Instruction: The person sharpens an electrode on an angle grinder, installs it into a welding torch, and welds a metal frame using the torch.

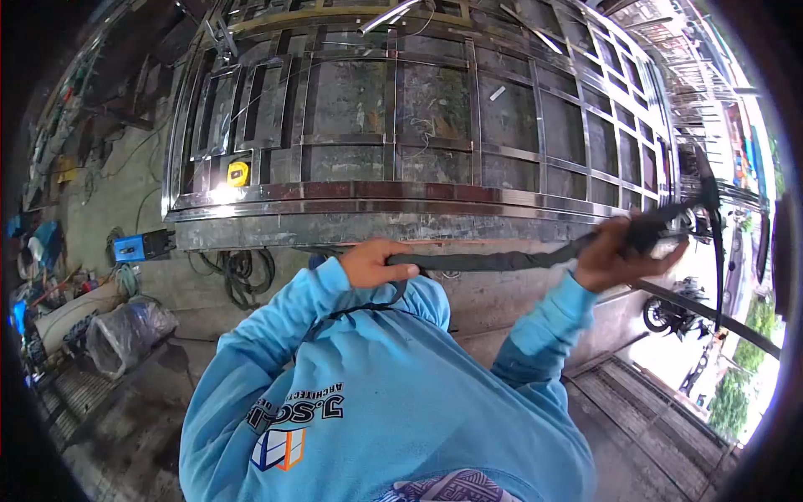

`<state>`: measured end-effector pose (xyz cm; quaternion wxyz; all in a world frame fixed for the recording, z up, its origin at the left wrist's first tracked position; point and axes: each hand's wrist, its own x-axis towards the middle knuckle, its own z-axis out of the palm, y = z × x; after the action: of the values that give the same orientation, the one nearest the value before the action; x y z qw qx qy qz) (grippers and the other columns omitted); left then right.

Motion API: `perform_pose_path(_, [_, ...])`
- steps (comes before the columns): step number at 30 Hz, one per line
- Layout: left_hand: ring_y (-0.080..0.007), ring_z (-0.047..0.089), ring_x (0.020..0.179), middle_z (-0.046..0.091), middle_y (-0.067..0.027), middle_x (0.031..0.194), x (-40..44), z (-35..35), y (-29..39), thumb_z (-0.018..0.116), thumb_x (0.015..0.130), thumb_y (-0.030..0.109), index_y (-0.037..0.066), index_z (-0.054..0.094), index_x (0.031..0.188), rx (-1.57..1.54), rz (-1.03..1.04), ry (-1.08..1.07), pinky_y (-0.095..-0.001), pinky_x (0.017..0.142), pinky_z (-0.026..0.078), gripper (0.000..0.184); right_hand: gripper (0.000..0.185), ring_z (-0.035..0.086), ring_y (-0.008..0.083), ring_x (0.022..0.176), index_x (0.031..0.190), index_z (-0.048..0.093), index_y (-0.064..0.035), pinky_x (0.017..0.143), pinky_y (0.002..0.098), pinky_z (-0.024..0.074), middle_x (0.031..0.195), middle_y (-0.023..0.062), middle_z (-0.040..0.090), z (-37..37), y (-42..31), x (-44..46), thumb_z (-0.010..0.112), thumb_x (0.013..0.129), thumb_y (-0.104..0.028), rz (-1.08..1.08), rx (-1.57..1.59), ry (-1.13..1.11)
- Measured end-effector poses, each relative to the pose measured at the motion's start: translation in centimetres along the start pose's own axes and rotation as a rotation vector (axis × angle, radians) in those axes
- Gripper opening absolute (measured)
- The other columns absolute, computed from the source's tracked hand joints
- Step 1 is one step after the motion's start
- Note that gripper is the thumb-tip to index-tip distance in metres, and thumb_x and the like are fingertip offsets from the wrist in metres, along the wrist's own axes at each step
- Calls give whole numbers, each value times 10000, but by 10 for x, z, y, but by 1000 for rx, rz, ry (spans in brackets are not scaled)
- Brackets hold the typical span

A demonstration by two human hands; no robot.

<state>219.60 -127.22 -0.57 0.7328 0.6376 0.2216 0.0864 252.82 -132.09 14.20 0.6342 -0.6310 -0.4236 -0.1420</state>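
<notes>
My left hand [374, 263] is closed around a black sheathed cable [493, 262] in front of my chest. The cable runs right to my right hand [615, 258], which grips the dark handle of what looks like a welding torch [661, 224]. Some fingers of that hand stretch out past the handle, and motion smears them slightly. The torch's T-shaped head points away to the right. Just beyond my hands lies a shiny metal frame [431, 149] of crossing square tubes on a worktable [326, 227]. A yellow tape measure [237, 174] rests on its near left corner.
On the floor to the left stand a blue machine [130, 248], coiled black cable [242, 276] and a plastic-wrapped object [134, 330]. Loose metal strips [389, 15] lie over the frame's far side. A motorcycle [679, 314] is parked at the right, near metal grating [644, 418].
</notes>
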Motion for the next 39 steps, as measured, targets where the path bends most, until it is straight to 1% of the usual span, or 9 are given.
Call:
perform_pose_path(3, [-188,556,649,564,-99,674,-6,-3,29,678,932,410,17,649,830,176,-74,31,-360,624,448,407,811,633,171,739,1552,172,-149,611,277,558,1154,204,617,51,20,-8,633,893,-45,162,109,-148])
perform_pose_path(7, [-253,560,572,545,-119,609,-12,12,36,682,915,431,23,637,775,209,-59,148,-385,572,432,433,775,558,128,608,1557,196,-123,512,265,491,1040,155,599,93,24,8,534,881,52,352,366,-632])
perform_pose_path(10, [-274,572,578,586,-138,642,-8,25,36,671,921,426,24,664,818,268,-85,238,-382,571,434,415,743,562,103,648,1546,237,-105,529,252,488,1062,148,599,110,19,13,551,890,44,539,656,-724])
perform_pose_path(15, [-178,560,594,607,-99,665,2,33,41,695,918,330,7,684,887,123,-262,314,-343,583,448,324,758,600,139,811,1545,228,-69,669,265,520,1152,147,578,116,19,19,572,876,29,365,506,-878])
perform_pose_path(26, [-102,492,638,551,-55,660,-21,10,30,725,866,267,-27,668,836,96,-81,366,-317,561,400,301,730,620,276,1040,1516,319,-42,865,353,540,1386,196,495,86,16,-2,600,848,41,133,141,-562])
perform_pose_path(31, [-74,458,653,506,-18,642,-65,-21,24,740,855,258,-27,635,771,31,49,470,-308,546,365,315,705,617,271,1044,1525,308,-68,875,369,546,1367,197,505,24,48,-12,568,877,24,605,32,-360])
perform_pose_path(34, [-79,460,638,511,-25,633,-76,-16,22,739,866,249,-12,638,772,34,50,337,-305,549,384,295,738,621,303,1050,1542,264,-96,889,394,542,1363,213,509,-8,43,-32,561,875,11,808,-90,-302])
perform_pose_path(37, [-123,507,581,547,-54,606,-77,-6,25,754,863,289,11,665,778,101,113,227,-320,545,412,305,758,637,421,1022,1529,272,-90,911,465,521,1281,243,592,-38,70,-66,569,835,-25,455,-449,-254])
perform_pose_path(39, [-203,579,562,590,-106,609,-81,-4,27,760,850,325,19,695,784,146,34,108,-339,573,457,319,740,615,453,1082,1508,307,-45,958,469,494,1293,266,586,-55,43,-80,583,822,-80,523,-649,-291])
